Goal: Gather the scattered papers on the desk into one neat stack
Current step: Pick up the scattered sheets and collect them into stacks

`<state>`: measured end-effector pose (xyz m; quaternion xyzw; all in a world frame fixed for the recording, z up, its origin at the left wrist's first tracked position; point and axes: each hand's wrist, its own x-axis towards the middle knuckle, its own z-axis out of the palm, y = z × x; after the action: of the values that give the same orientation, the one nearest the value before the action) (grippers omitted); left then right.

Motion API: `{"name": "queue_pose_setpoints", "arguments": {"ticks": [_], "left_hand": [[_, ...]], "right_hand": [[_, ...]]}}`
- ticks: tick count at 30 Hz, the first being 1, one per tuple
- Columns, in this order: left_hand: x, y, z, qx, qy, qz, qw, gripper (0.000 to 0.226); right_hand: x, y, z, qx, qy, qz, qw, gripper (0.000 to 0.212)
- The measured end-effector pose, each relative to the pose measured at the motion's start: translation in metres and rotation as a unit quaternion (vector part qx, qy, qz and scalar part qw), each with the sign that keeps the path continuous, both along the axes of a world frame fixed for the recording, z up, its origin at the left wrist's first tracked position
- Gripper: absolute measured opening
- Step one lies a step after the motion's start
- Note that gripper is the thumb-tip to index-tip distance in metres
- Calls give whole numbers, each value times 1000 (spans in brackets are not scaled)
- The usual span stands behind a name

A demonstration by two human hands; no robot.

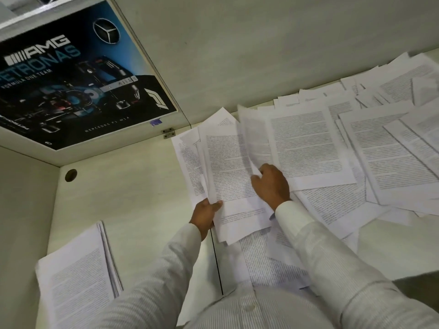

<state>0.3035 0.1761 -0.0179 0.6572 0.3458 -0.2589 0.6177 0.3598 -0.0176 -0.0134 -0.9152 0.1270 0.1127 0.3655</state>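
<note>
1. At the far left I see a racing-car poster on the side wall.
2. Near left, a squared stack of printed pages lies on the pale desk, well apart from the other pages.
3. The left hand grips a loose bundle of papers at its near left corner, thumb on top and fingers curled under. The bundle fans out unevenly toward the far wall.
4. Just to its right, the right hand has its fingers curled round the near edge of a single sheet, which looks lifted and blurred to me.
5. Further right, scattered papers overlap one another across the desk, reaching the far wall and running off the right side.
</note>
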Motion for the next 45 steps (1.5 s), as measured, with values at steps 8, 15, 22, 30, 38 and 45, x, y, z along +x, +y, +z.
{"name": "queue_pose_setpoints", "arguments": {"ticks": [8, 15, 22, 30, 38, 45], "left_hand": [[2, 4, 8, -28, -8, 36, 999, 43], [-1, 3, 1, 6, 8, 3, 1000, 42], [4, -5, 0, -10, 13, 7, 1000, 39], [13, -16, -5, 34, -8, 24, 999, 34], [9, -6, -4, 83, -29, 26, 996, 36], [12, 18, 19, 95, -91, 20, 991, 33]], "right_hand": [[-71, 51, -4, 165, 85, 156, 970, 17], [-29, -26, -13, 86, -95, -71, 989, 17], [10, -84, -24, -151, 43, -40, 987, 60], [-28, -41, -32, -85, 10, 101, 991, 52], [-26, -61, -37, 97, 23, -59, 993, 41], [-26, -64, -35, 112, 28, -71, 991, 35]]}}
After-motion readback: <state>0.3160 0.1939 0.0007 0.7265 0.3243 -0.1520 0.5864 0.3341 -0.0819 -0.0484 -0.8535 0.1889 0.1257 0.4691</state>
